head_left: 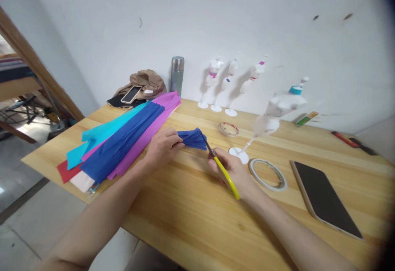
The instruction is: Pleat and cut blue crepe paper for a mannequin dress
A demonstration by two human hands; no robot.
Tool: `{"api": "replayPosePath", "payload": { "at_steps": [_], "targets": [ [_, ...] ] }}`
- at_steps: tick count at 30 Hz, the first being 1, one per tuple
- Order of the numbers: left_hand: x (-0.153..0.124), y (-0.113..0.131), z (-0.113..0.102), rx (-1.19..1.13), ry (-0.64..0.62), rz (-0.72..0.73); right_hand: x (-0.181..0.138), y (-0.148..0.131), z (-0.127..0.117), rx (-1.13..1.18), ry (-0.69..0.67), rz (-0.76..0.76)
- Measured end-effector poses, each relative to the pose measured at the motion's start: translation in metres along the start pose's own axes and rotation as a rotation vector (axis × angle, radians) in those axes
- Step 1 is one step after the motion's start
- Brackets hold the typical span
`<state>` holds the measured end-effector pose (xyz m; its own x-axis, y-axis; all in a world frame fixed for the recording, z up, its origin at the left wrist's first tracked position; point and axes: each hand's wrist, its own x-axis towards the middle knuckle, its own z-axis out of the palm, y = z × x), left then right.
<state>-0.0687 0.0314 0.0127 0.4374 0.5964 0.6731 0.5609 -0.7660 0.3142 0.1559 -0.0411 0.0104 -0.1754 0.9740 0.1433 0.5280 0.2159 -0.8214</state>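
My left hand (pixel 165 145) pinches a gathered piece of blue crepe paper (pixel 194 138) above the middle of the table. The paper fans out to the right of my fingers. In my right hand (pixel 230 166) are yellow-handled scissors (pixel 226 176), their dark blades at the right edge of the blue paper. Whether the blades are parted is too small to tell. Just right of my right hand stands a small white mannequin (pixel 267 116) on a round base, with a turquoise band at its neck.
Coloured paper sheets (pixel 123 139) lie left on the wooden table (pixel 191 221). Three more mannequins (pixel 230 77), a flask (pixel 177 75) and a brown cloth bundle (pixel 146 84) line the wall. Tape rolls (pixel 268 175) (pixel 228 129) and a tablet-like device (pixel 327 199) lie right.
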Motion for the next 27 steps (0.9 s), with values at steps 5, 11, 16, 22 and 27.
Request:
{"api": "replayPosePath", "payload": {
  "at_steps": [5, 11, 16, 22, 27],
  "targets": [
    [0.000, -0.001, 0.000, -0.012, 0.008, 0.032, -0.002, -0.004, 0.000, 0.035, -0.012, 0.026],
    [0.001, -0.001, 0.001, -0.021, -0.008, 0.017, 0.000, 0.000, 0.001, -0.012, 0.003, -0.005],
    [0.001, -0.003, 0.000, -0.006, -0.025, 0.006, 0.001, 0.000, 0.000, -0.082, 0.017, -0.031],
    [0.002, -0.010, -0.005, -0.005, -0.042, 0.041, 0.004, -0.001, -0.003, -0.163, -0.014, -0.045],
    [0.005, -0.011, -0.012, -0.019, -0.106, 0.097, 0.005, -0.002, -0.005, -0.157, -0.046, -0.044]
  ]
}}
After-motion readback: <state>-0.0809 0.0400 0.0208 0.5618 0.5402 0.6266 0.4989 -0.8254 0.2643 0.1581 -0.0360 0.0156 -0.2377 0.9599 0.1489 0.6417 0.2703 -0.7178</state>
